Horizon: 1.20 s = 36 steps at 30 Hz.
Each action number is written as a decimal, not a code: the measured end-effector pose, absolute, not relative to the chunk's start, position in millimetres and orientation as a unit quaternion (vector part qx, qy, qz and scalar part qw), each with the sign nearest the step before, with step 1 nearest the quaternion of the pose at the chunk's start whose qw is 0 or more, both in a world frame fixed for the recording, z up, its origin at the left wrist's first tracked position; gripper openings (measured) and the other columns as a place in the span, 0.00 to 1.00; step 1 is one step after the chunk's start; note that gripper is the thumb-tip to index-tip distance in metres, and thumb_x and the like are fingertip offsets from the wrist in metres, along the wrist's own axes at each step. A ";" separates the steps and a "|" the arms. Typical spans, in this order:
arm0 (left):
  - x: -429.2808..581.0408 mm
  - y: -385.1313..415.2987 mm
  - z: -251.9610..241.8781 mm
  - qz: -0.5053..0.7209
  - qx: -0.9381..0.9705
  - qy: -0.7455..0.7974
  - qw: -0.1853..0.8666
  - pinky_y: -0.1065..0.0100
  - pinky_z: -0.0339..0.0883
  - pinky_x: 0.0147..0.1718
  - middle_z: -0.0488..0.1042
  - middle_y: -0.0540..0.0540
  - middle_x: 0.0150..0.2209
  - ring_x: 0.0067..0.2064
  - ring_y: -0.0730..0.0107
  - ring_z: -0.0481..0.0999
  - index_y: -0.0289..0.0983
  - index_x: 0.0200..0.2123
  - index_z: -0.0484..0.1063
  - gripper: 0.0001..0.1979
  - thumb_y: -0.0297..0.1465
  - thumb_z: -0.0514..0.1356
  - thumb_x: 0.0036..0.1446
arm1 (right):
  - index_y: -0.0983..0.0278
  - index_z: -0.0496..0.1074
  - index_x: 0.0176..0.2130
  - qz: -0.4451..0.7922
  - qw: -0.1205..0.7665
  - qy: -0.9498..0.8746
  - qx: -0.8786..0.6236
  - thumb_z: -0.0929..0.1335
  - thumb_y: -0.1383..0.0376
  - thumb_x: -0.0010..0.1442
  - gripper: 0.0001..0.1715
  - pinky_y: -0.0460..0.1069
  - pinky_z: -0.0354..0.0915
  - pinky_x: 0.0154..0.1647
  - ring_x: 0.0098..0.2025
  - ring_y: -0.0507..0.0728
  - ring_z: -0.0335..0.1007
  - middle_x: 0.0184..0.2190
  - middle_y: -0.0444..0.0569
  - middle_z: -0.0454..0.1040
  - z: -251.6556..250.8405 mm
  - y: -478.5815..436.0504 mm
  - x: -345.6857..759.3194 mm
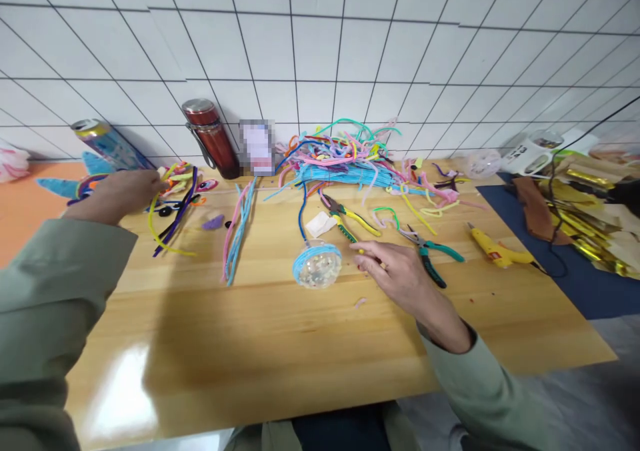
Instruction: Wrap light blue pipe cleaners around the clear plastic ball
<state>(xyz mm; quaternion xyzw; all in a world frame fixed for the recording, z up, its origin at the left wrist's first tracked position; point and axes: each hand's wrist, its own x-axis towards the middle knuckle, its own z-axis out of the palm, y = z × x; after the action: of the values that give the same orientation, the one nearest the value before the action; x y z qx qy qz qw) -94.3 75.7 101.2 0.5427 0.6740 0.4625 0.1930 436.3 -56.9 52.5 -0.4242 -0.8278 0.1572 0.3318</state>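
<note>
My left hand (123, 192) reaches to the far left, fingers closed over a cluster of small craft pieces; what they pinch is hidden. A yellow pipe cleaner (152, 227) curves out beside those fingers, near dark purple pipe cleaners (175, 224). My right hand (397, 271) is closed near the table's middle, with a small yellow bit at its fingertips that I cannot make out. Its fingers are by the handle end of the yellow-green pliers (357, 221). Left of it sits a clear ball (323, 271) wrapped with light blue pipe cleaner, a dark blue stem (302, 214) rising from it.
A pipe cleaner heap (345, 164) lies along the tiled wall. Teal-handled pliers (430, 247) and a yellow glue gun (500, 249) lie to the right. A red thermos (215, 141) and a tilted can (113, 145) stand at the back left. Pink and blue pipe cleaners (239, 234) lie nearer.
</note>
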 end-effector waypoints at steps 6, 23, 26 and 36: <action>-98.8 79.2 87.7 -0.026 0.514 0.858 -0.009 0.65 0.62 0.41 0.81 0.44 0.31 0.34 0.58 0.72 0.42 0.42 0.75 0.28 0.59 0.52 0.66 | 0.57 0.85 0.48 0.177 0.302 -0.784 -0.512 0.71 0.64 0.71 0.11 0.51 0.75 0.40 0.37 0.59 0.86 0.36 0.46 0.89 50.6 -45.8 444.9; 187.7 159.9 106.0 0.118 0.885 0.426 -0.147 0.49 0.68 0.64 0.76 0.31 0.65 0.65 0.43 0.75 0.34 0.64 0.74 0.23 0.41 0.58 0.74 | 0.61 0.85 0.52 0.038 0.169 -0.737 -0.653 0.73 0.63 0.67 0.15 0.53 0.72 0.51 0.55 0.65 0.83 0.52 0.54 0.88 75.8 169.6 468.1; 228.8 186.6 88.3 0.096 0.897 0.413 -0.126 0.44 0.62 0.70 0.65 0.27 0.73 0.72 0.34 0.67 0.33 0.71 0.67 0.36 0.41 0.68 0.66 | 0.61 0.85 0.48 0.032 0.161 -0.736 -0.657 0.76 0.63 0.62 0.14 0.54 0.71 0.52 0.53 0.66 0.82 0.51 0.56 0.88 60.6 188.5 464.1; 224.1 225.6 96.7 0.131 0.803 0.579 -0.052 0.53 0.75 0.53 0.83 0.35 0.56 0.59 0.45 0.82 0.37 0.62 0.76 0.19 0.30 0.51 0.76 | 0.63 0.82 0.47 0.033 0.230 -0.705 -0.670 0.67 0.63 0.70 0.14 0.54 0.71 0.51 0.47 0.63 0.81 0.45 0.54 0.87 59.5 204.6 486.3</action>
<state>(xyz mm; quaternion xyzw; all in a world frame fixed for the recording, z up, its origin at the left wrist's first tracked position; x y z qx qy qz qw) 224.1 225.6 96.7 0.8027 0.5794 0.1310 -0.0525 486.3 204.6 59.5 -0.6702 -0.7050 0.0332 0.2296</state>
